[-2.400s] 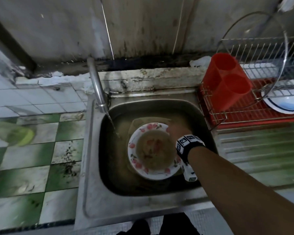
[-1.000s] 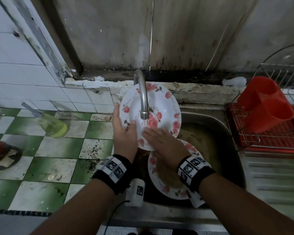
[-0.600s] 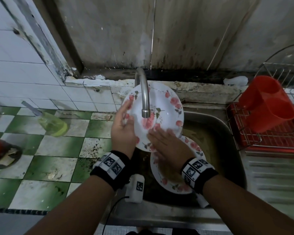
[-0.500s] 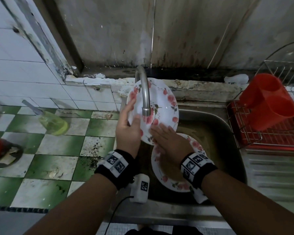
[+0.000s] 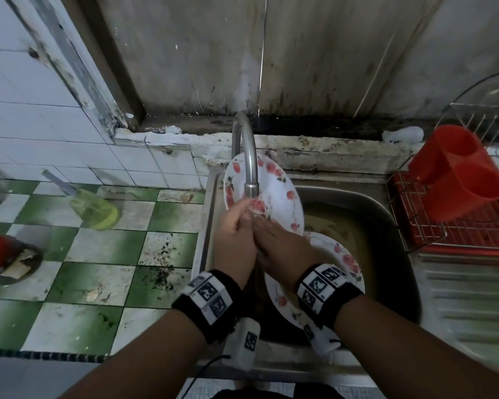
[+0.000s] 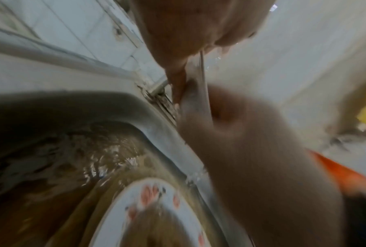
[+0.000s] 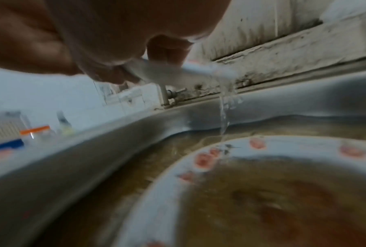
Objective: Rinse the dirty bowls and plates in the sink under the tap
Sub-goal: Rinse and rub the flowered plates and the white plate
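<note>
Black wristbands (image 5: 211, 300); white tag-marked camera blocks (image 5: 244, 344)

You stand in a worn home kitchen: a steel sink (image 5: 392, 220) under a curved tap (image 5: 249, 156), a green-and-white tiled counter (image 5: 104, 254) to the left, a wire dish rack (image 5: 432, 226) to the right, stained wall (image 5: 314, 67) beyond.
</note>
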